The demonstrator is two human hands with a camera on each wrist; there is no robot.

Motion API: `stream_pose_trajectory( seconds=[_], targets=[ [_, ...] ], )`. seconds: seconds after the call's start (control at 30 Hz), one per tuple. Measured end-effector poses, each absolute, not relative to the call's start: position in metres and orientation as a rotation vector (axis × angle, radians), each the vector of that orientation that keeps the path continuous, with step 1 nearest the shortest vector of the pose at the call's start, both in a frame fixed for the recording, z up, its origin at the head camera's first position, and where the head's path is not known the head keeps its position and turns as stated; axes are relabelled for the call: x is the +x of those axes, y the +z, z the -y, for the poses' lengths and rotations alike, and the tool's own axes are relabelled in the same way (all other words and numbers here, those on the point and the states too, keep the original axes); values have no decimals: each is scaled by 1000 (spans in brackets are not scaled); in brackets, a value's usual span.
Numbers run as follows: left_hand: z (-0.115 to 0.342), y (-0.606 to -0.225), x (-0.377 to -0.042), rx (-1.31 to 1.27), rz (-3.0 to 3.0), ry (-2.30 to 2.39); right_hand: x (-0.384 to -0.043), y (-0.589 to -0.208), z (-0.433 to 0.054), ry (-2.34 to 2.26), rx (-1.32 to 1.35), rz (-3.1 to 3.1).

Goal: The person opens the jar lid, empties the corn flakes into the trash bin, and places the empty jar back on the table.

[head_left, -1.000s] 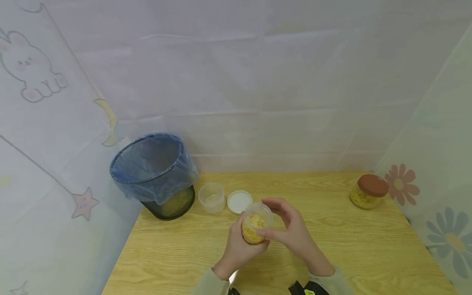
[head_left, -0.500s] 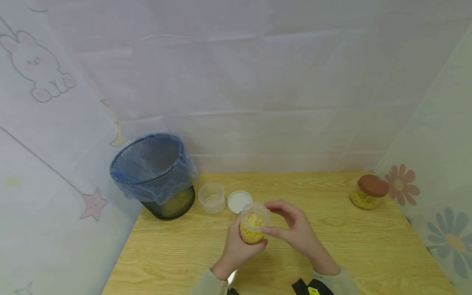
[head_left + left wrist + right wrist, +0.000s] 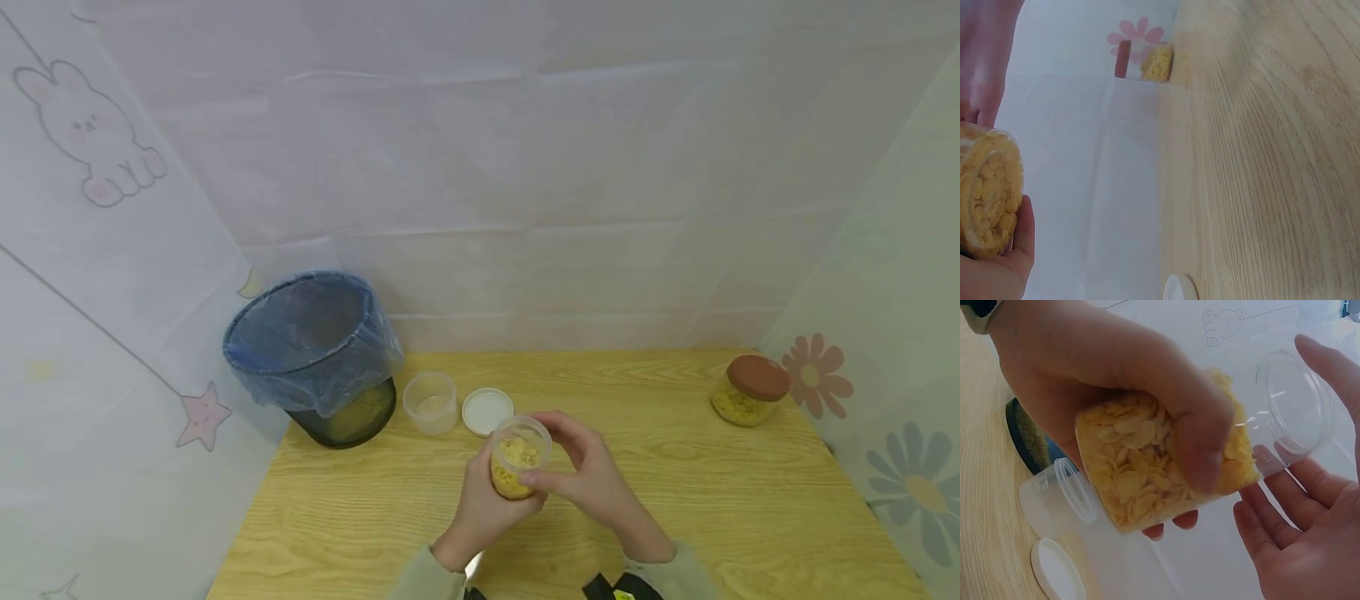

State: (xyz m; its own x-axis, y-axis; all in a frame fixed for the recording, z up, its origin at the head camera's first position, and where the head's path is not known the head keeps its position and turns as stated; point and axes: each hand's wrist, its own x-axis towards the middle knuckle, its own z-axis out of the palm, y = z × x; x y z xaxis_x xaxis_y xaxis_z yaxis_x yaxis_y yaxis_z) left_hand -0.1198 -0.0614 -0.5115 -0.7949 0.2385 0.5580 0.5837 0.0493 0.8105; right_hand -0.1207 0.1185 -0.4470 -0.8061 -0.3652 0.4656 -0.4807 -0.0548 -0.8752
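My left hand (image 3: 483,504) grips a clear plastic jar (image 3: 517,457), its fingers wrapped round the body. Yellow flakes (image 3: 1135,465) fill the lower part, and the jar's mouth is uncovered. In the right wrist view the jar lies across the picture, with its bare rim (image 3: 1294,403) toward my right hand (image 3: 1310,550). That hand is spread loosely about the mouth, thumb on one side and fingers on the other, fingertips right at the wall. The left wrist view shows the flakes through the jar's base (image 3: 991,197). A white lid (image 3: 487,412) lies on the table behind the jar.
An empty clear tub (image 3: 431,403) stands left of the lid. Beyond it is a mesh bin (image 3: 352,417) lined with a blue bag (image 3: 315,367). At the far right of the wooden table (image 3: 360,517) stands a red-brown-lidded jar (image 3: 750,390) with yellow pieces inside.
The jar tips slightly to and fro in my left hand. My right hand draws a little away from the rim, then comes back against it. Other things stay put.
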Motion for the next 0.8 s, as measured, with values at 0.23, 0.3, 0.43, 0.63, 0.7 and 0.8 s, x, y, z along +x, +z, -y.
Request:
stream_pose_trajectory(
  seconds=[0.23,0.3,0.43,0.63,0.7,0.8],
  targets=[
    [60,-483,-109,-839,2033,-1825,-121,-451,-113,2001,998,2063],
    [61,-478,-107,-827,2039,-1836,-121,-452,-112,2005,1010,2057],
    [60,-474,-105,-816,2040,-1834,-120,-453,-111,2001,1015,2050],
    [60,-484,-109,-830,2052,-1827,-121,-452,-110,2003,1000,2055],
    [60,-495,-111,-843,2061,-1810,-121,-451,-110,2009,982,2058],
    [60,-509,-115,-858,2077,-1800,-121,-450,-111,2014,967,2058]
  ],
)
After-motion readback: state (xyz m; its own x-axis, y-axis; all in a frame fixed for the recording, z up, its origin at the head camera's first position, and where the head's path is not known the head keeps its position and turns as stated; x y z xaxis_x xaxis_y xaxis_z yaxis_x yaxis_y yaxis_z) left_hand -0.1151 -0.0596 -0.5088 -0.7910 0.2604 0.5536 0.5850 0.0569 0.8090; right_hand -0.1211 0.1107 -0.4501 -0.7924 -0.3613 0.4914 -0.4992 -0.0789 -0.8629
